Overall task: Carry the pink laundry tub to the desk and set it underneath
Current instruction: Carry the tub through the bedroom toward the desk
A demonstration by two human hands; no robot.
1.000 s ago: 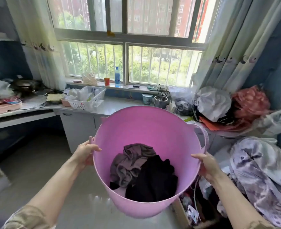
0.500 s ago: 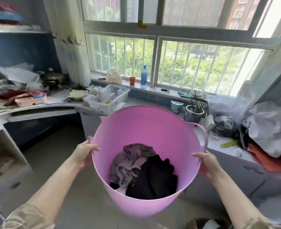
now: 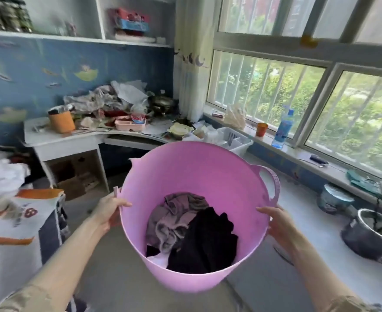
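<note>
I hold the pink laundry tub (image 3: 192, 174) in the air in front of me, tilted so its inside shows. A grey-purple garment (image 3: 174, 212) and a black garment (image 3: 208, 242) lie in its bottom. My left hand (image 3: 108, 212) grips the left rim and my right hand (image 3: 277, 224) grips the right rim, just below the tub's loop handle (image 3: 273, 181). The white corner desk (image 3: 61, 140) stands ahead on the left against the blue wall, with a dark open space below it where cardboard boxes (image 3: 75, 176) sit.
The desk top is piled with papers, an orange cup (image 3: 61, 121), a pink tray (image 3: 129, 123) and a white basket (image 3: 232, 139). A counter with pots (image 3: 370, 235) runs along the window on the right. A blue bottle (image 3: 283, 129) stands on the sill. A cloth-covered stand (image 3: 21, 221) is at left.
The view has swung left: the desk and wall shelves have come into sight and the bed and clothes pile at right have left it. Both hands keep the same grip on the tub.
</note>
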